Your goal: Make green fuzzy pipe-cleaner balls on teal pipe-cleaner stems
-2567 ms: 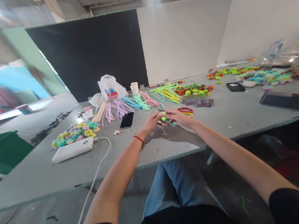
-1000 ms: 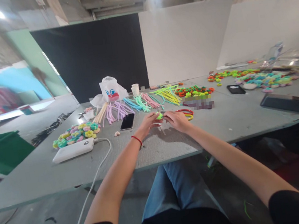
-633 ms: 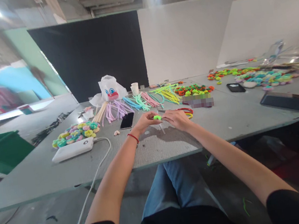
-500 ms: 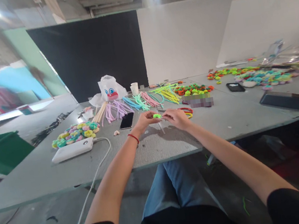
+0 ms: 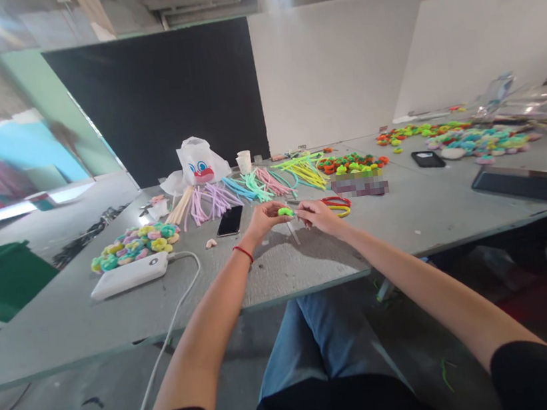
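Above the table's front half, my left hand [image 5: 266, 219] pinches a small bright green pipe cleaner [image 5: 284, 211] that is curled into a lump. My right hand [image 5: 319, 217] is closed at the right end of the same fuzzy piece, thumb and forefinger together. The exact spot it grips is too small to make out. Beneath the hands a pale thin strip [image 5: 293, 233] lies on the grey table [image 5: 273, 275]. Just behind my right hand are red and yellow loops [image 5: 338, 206], perhaps scissor handles, partly covered by the hand.
Left of the hands lie a black phone [image 5: 230, 221], a white power bank [image 5: 130, 275] with a cable, and a pastel fuzzy pile [image 5: 135, 245]. Pipe-cleaner bundles [image 5: 212, 201], a white bag [image 5: 201, 162] and paper cups [image 5: 244, 162] stand behind. Orange-green pieces [image 5: 353, 163] sit right.
The right fingers have curled a little and shifted slightly at the end of the green piece. The left hand keeps its pinch. The whole view has moved slightly.
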`<action>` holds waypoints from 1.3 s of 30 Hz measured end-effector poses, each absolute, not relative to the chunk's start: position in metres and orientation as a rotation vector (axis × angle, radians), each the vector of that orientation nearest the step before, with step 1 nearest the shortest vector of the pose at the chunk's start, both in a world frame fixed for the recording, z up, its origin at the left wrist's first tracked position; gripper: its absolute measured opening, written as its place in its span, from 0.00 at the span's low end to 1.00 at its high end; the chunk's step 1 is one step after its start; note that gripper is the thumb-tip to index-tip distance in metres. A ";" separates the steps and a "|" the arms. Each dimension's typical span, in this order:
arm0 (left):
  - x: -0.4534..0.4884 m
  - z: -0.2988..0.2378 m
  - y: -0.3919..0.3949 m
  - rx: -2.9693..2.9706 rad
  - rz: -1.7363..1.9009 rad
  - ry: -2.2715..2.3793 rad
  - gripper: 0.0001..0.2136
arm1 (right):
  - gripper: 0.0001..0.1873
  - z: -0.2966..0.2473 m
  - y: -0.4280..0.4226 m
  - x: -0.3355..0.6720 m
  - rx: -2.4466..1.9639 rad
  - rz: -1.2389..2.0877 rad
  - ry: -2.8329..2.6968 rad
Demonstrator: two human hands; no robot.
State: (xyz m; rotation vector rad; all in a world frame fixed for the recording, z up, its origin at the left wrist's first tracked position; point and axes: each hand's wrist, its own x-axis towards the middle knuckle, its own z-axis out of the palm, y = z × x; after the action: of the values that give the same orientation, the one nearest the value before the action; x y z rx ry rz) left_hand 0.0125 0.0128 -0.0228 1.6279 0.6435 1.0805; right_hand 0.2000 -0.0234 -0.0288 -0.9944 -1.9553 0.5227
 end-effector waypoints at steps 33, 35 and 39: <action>0.001 -0.020 0.028 1.869 1.318 0.727 0.10 | 0.20 -0.006 0.015 0.191 -1.130 1.140 -1.975; 0.001 -0.022 0.030 1.973 1.305 0.698 0.10 | 0.16 -0.008 0.017 0.195 -1.138 1.205 -1.913; 0.001 -0.028 0.036 1.997 1.266 0.663 0.09 | 0.10 -0.012 0.021 0.198 -1.171 1.258 -1.866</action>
State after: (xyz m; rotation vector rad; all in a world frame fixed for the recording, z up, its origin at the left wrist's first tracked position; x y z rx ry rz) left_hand 0.0010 0.0356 -0.0280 1.9965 0.6633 1.2661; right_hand 0.1984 0.0208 -0.0122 -1.1706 -1.8656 1.2580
